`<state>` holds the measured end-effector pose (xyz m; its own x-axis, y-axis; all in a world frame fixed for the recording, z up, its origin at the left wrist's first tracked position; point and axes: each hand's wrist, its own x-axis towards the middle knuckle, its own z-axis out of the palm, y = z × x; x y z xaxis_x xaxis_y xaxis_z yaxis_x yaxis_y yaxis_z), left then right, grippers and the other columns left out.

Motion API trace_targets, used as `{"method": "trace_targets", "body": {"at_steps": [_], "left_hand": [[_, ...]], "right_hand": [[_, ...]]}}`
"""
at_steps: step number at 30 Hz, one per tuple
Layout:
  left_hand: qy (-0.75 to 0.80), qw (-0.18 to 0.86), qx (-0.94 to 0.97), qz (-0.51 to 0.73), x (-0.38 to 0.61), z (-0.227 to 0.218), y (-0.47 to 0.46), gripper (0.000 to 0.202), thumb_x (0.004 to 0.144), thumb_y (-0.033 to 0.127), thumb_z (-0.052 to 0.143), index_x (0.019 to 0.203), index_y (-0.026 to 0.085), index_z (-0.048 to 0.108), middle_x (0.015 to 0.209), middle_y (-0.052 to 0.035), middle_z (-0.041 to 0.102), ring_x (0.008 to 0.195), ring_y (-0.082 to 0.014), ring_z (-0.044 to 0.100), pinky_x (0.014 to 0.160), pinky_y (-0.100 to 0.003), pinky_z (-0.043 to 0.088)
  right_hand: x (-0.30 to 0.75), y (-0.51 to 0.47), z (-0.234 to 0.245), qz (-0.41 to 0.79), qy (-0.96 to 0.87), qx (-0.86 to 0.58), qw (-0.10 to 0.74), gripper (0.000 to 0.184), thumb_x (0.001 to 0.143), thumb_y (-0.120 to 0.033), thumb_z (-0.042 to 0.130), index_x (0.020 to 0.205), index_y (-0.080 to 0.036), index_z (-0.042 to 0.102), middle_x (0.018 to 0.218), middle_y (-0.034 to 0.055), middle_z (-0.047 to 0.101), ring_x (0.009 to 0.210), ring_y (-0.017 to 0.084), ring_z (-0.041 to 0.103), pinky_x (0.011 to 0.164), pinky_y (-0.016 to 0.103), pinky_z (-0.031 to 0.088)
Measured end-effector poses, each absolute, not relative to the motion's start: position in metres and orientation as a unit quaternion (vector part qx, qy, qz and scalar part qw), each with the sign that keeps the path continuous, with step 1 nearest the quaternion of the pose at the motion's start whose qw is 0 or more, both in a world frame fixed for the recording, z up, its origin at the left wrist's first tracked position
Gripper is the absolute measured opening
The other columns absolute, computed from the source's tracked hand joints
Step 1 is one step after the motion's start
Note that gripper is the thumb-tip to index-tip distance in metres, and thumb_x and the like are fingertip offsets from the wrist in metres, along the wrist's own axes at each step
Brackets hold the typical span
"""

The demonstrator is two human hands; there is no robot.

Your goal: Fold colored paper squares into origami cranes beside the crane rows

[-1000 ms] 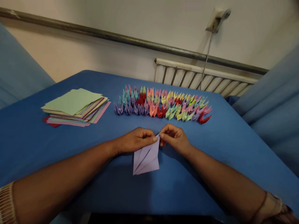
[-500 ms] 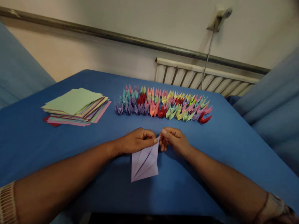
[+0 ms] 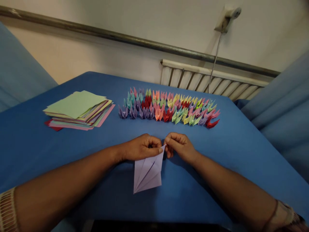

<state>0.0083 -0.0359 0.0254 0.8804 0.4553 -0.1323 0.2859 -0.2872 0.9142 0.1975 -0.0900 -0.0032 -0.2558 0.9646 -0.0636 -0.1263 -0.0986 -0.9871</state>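
One sheet of lilac paper (image 3: 147,172), partly folded into a kite-like shape with creases fanning from its lower tip, is held above the near middle of the blue table (image 3: 241,154). Two hands hold it by its top corner. The left hand (image 3: 141,148) is curled, thumb and forefinger pressed together on the upper edge of the paper; the right hand (image 3: 180,146) pinches the same top corner from the other side, its fingers closed on the tip. The two hands nearly touch there, and the paper hangs down from them toward the near edge.

Toward the far edge, right of centre, folded paper cranes (image 3: 169,108) stand in tight rows (about four rows deep; the single birds are too small and too crowded to count exactly, several dozen at the least). Their colours run purple, teal, red, orange, pink, yellow and green, with one red crane at the right end of the front row.

Near the far left corner lies one loose stack of flat square sheets (image 3: 78,109), a pale green sheet on top, with pink, purple, yellow and red edges showing beneath.
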Motion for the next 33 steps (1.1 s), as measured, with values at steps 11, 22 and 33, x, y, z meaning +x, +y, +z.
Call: {"method": "trace_targets", "body": {"at_steps": [11, 22, 33], "left_hand": [[0.251, 0.557, 0.786, 0.093, 0.009, 0.024, -0.037, 0.026, 0.083, 0.039, 0.06, 0.074, 0.015, 0.056, 0.059, 0.0062, 0.041, 0.054, -0.0074, 0.035, 0.05, -0.02, 0.029], [0.269, 0.585, 0.758, 0.109, 0.011, 0.024, -0.035, 0.027, 0.072, 0.026, 0.068, 0.094, 0.017, 0.055, 0.064, 0.0081, 0.045, 0.057, -0.0082, 0.04, 0.053, -0.02, 0.032], [0.389, 0.618, 0.628, 0.269, 0.013, 0.009, -0.028, 0.068, 0.061, 0.017, 0.076, 0.123, 0.017, 0.049, 0.11, -0.0073, 0.06, 0.084, -0.0157, 0.062, 0.073, -0.03, 0.051]], "right_hand": [[0.193, -0.093, -0.001, 0.586, -0.528, -0.433, 0.437, 0.041, 0.077, -0.057, 0.065, 0.065, -0.019, 0.055, 0.05, -0.0051, 0.058, 0.04, 0.007, 0.053, 0.041, 0.019, 0.041], [0.194, -0.087, -0.01, 0.542, -0.527, -0.461, 0.464, 0.042, 0.071, -0.057, 0.072, 0.067, -0.019, 0.054, 0.049, -0.0057, 0.057, 0.04, 0.008, 0.053, 0.037, 0.018, 0.037], [0.197, -0.075, -0.011, 0.539, -0.393, -0.496, 0.556, 0.037, 0.067, -0.049, 0.074, 0.069, -0.02, 0.052, 0.048, -0.004, 0.061, 0.04, 0.009, 0.056, 0.039, 0.018, 0.043]]}}
